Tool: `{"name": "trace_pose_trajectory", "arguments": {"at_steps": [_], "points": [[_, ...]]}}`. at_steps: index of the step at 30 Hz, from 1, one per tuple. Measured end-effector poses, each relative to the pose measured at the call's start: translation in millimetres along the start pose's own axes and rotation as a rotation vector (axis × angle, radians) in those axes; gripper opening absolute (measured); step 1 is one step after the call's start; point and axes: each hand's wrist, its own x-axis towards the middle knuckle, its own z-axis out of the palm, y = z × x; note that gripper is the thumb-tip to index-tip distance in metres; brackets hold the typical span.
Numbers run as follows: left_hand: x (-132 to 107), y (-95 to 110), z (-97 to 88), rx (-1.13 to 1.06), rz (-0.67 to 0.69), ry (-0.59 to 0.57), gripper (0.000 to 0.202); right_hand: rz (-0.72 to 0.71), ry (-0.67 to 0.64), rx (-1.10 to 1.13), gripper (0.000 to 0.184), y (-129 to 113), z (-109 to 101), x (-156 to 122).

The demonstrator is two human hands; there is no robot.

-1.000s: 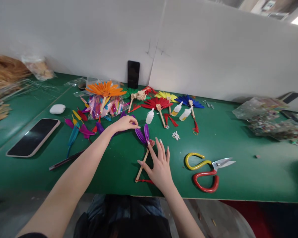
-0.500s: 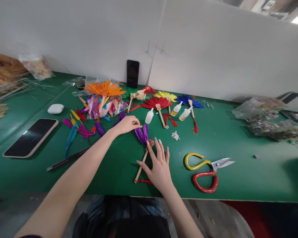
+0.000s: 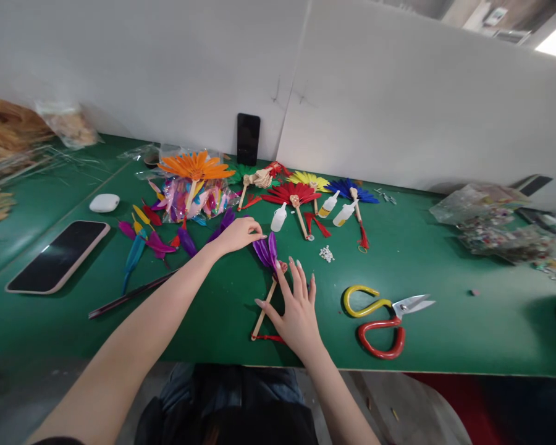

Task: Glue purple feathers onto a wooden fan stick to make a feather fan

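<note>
A small feather fan lies in front of me, with a wooden handle (image 3: 264, 316), a red tassel (image 3: 271, 338) at its lower end and a few purple feathers (image 3: 267, 250) at its head. My left hand (image 3: 238, 237) is closed in a pinch at the tip of the leftmost purple feather. My right hand (image 3: 297, 312) rests spread over the fan, its index fingertip on the feather bases and its thumb near the handle. That hand partly hides the pinkish piece (image 3: 283, 267) at the fan's head.
Scissors (image 3: 391, 309) lie to the right, and white beads (image 3: 326, 253) beyond my right hand. Behind stand glue bottles (image 3: 278, 217), a red fan (image 3: 291, 193) and an orange fan (image 3: 195, 165). Loose feathers (image 3: 133, 256) and a phone (image 3: 58, 256) lie left; plastic bags (image 3: 495, 222) sit right.
Both hands keep almost the same position on the purple-feathered fan. The view has shifted very slightly; nothing else has visibly moved.
</note>
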Motion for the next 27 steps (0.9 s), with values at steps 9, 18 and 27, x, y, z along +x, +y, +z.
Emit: {"name": "trace_pose_trajectory", "arguments": {"at_steps": [9,18,27], "points": [[0,0,0.4,0.003,0.006,-0.001,0.026,-0.014,0.011,-0.011,0.065,0,0,0],[-2,1,-1.2,0.004,-0.009,-0.003,0.028,-0.017,0.008,0.002,0.062,0,1,0],[7,16,0.4,0.009,-0.108,-0.093,0.042,-0.02,0.043,0.034,0.062,0,3,0]]}}
